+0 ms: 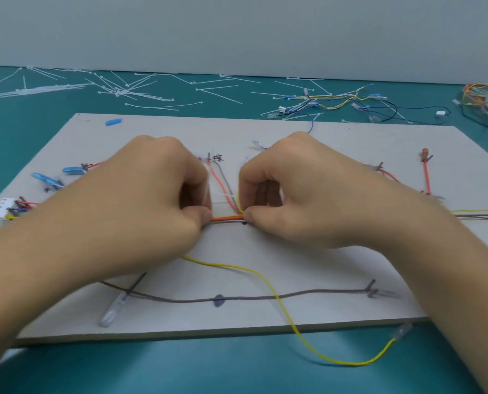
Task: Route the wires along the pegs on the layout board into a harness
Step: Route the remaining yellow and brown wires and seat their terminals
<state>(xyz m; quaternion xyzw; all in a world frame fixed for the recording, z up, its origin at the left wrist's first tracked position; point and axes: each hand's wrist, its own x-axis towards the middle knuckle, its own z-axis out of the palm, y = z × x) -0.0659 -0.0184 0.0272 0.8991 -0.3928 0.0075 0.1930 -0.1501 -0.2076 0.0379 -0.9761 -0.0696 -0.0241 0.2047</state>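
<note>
1. Grey fibreboard makes up the layout board (336, 155), which lies flat on a teal table (208, 371) and fills the middle of the view.
2. At the board's centre, a wire bundle (227, 218) of orange, red and yellow strands runs from 9 o'clock to 3 o'clock, with only a short stretch showing between the two thumbs.
3. The left hand (151, 194) has its fingers curled tight into the palm. Its thumb tip pinches the bundle's 9 o'clock end.
4. The right hand (302, 194) is curled the same way. Its thumb and forefinger pinch the bundle just where a red and a yellow strand bend up towards 12 o'clock.
5. The two hands sit close together but do not touch.
6. A yellow wire (348, 364) comes out from under the left hand, crosses the board towards 5 o'clock and loops off the near edge onto the table.
7. A brown wire (180, 300) runs along the board's 6 o'clock side and passes under the yellow one.
8. At 9 o'clock a white connector (1, 209) sits on the board's edge, with blue terminals (72, 170) just beyond it.
9. At 3 o'clock a red wire (426, 177) stands alone on the board.
10. Beyond the board, white cable ties (123, 91) lie scattered at 11 o'clock, loose wires (336, 102) at 1 o'clock and a tangled heap of wires (487, 106) at 2 o'clock.
</note>
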